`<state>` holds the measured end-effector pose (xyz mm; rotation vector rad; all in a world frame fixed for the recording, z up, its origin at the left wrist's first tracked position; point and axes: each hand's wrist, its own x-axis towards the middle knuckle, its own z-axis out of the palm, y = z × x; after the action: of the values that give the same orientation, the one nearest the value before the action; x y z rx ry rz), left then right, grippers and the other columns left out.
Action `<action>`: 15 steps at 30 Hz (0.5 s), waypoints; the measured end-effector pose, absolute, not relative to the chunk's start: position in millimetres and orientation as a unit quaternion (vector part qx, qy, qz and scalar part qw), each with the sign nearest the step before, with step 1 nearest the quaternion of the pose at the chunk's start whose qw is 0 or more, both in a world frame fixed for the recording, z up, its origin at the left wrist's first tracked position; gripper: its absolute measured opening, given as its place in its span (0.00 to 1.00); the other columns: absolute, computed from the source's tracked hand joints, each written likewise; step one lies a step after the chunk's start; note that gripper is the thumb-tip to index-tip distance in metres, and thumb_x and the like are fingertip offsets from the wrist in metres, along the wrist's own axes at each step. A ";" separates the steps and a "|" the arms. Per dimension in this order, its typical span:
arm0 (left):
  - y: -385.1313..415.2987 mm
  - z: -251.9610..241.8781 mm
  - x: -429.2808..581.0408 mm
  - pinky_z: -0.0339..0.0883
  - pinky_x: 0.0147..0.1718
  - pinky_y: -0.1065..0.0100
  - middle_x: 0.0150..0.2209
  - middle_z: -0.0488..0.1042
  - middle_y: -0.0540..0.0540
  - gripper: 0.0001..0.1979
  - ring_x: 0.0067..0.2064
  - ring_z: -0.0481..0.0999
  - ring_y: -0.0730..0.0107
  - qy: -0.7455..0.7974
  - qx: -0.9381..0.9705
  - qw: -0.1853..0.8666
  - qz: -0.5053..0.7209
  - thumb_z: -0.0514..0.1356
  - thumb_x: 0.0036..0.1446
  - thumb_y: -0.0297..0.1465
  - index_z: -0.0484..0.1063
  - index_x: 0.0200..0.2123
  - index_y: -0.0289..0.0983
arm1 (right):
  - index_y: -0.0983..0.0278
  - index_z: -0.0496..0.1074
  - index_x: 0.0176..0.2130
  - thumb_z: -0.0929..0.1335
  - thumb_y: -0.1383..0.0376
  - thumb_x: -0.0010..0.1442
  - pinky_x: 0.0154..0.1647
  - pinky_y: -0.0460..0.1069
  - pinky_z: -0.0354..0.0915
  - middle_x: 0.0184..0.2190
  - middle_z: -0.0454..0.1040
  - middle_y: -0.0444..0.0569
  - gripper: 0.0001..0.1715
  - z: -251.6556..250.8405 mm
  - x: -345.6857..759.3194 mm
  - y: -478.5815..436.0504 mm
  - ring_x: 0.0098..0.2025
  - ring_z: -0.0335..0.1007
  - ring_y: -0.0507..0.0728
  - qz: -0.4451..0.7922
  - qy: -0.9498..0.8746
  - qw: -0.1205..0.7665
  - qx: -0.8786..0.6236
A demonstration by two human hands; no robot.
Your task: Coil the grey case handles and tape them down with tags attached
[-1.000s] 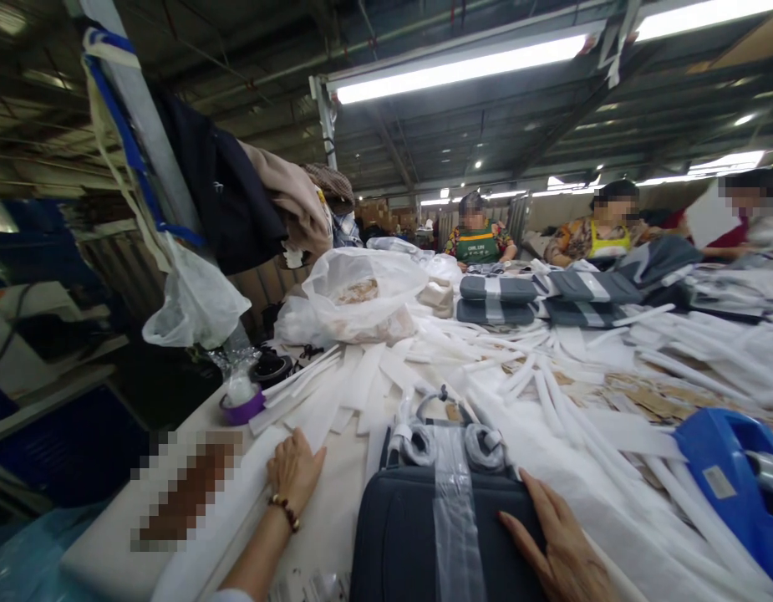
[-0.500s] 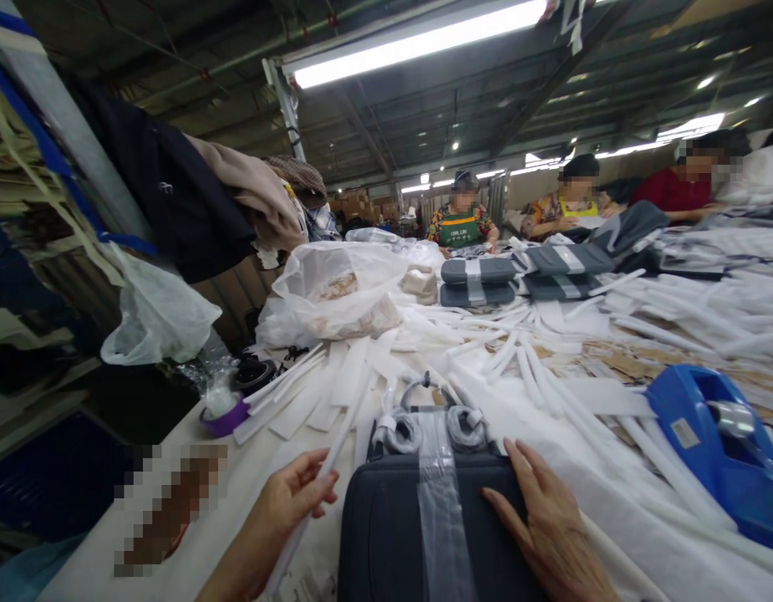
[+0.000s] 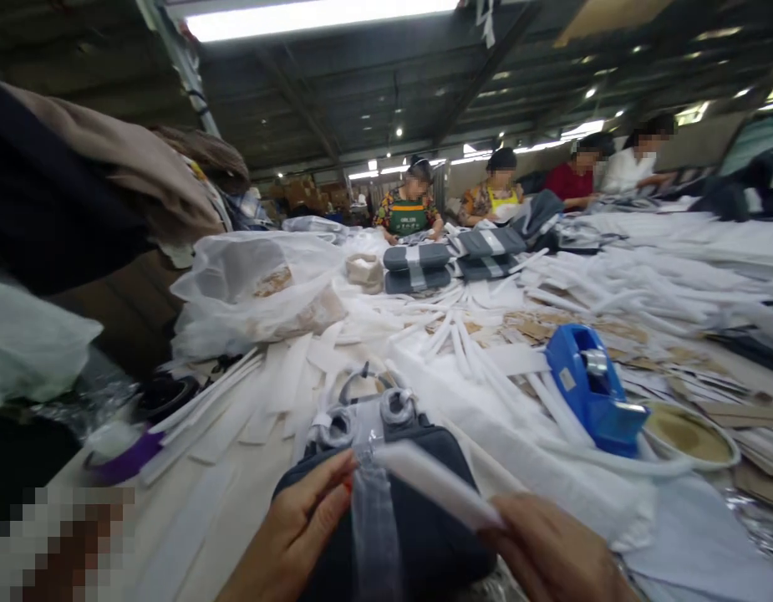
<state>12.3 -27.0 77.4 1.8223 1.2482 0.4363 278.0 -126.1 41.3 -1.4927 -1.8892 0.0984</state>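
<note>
In front of me on the table lies a dark grey padded bag [image 3: 433,518] with a clear plastic band [image 3: 374,527] around its middle. Two wrapped strap coils [image 3: 399,407] and a handle loop sit at its far edge. My right hand [image 3: 542,539] grips one end of a white foam strip [image 3: 439,485], which slants over the bag and is blurred. At the bag's left side is my left hand [image 3: 304,522], its thumb and fingers drawn together beside the plastic band. Whatever is between those fingertips does not show clearly.
A blue tape dispenser [image 3: 590,389] stands right, beside a round tin [image 3: 690,435]. White strips [image 3: 279,380] cover the table at left, near a purple tape roll [image 3: 126,456]. Stacked grey bags [image 3: 417,267] and a plastic sack [image 3: 254,284] lie farther back. Several co-workers [image 3: 411,213] sit beyond.
The view has swung right. A white strip was in my left hand; now my right hand, lifted off the bag, holds one. My left hand has come in over the bag.
</note>
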 end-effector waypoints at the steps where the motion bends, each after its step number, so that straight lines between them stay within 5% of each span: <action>1: -18.8 77.7 16.2 0.57 0.58 0.55 0.56 0.68 0.44 0.28 0.57 0.65 0.54 0.497 0.761 0.387 0.156 0.50 0.55 0.46 0.63 0.56 0.42 | 0.59 0.70 0.32 0.61 0.59 0.63 0.27 0.45 0.63 0.24 0.73 0.45 0.12 38.5 285.1 -131.3 0.26 0.70 0.53 0.114 -0.678 0.372 -0.624; 5: 5.5 87.9 63.1 0.45 0.62 0.52 0.64 0.54 0.46 0.36 0.64 0.51 0.58 0.343 0.905 0.253 0.016 0.58 0.45 0.24 0.57 0.60 0.42 | 0.62 0.68 0.31 0.60 0.48 0.60 0.30 0.45 0.65 0.26 0.73 0.44 0.21 21.5 302.1 -138.4 0.30 0.69 0.53 0.350 -0.493 0.446 -0.660; 8: 17.0 97.5 113.1 0.44 0.62 0.52 0.66 0.47 0.43 0.46 0.66 0.46 0.59 0.222 0.949 0.204 -0.096 0.57 0.38 0.16 0.48 0.63 0.41 | 0.63 0.68 0.33 0.62 0.46 0.57 0.33 0.46 0.66 0.29 0.73 0.45 0.23 7.3 305.8 -135.0 0.33 0.69 0.55 0.428 -0.406 0.505 -0.630; 11: 26.8 101.3 153.4 0.43 0.62 0.52 0.65 0.51 0.40 0.46 0.65 0.48 0.57 0.103 0.969 0.148 -0.171 0.56 0.37 0.14 0.50 0.62 0.38 | 0.63 0.68 0.34 0.62 0.46 0.57 0.33 0.47 0.65 0.30 0.74 0.46 0.23 -4.3 309.4 -136.0 0.33 0.69 0.55 0.453 -0.354 0.529 -0.624; 15: 36.7 90.0 183.8 0.45 0.60 0.51 0.58 0.63 0.38 0.32 0.60 0.59 0.50 0.028 0.970 0.109 -0.218 0.62 0.37 0.18 0.66 0.50 0.37 | 0.62 0.68 0.32 0.61 0.45 0.57 0.29 0.46 0.64 0.26 0.71 0.44 0.24 -15.8 315.5 -144.1 0.29 0.67 0.54 0.418 -0.338 0.525 -0.660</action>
<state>183.8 36.7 90.0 2.8518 0.0834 -0.6400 315.5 -144.1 -15.8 -1.5786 -0.8091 1.0006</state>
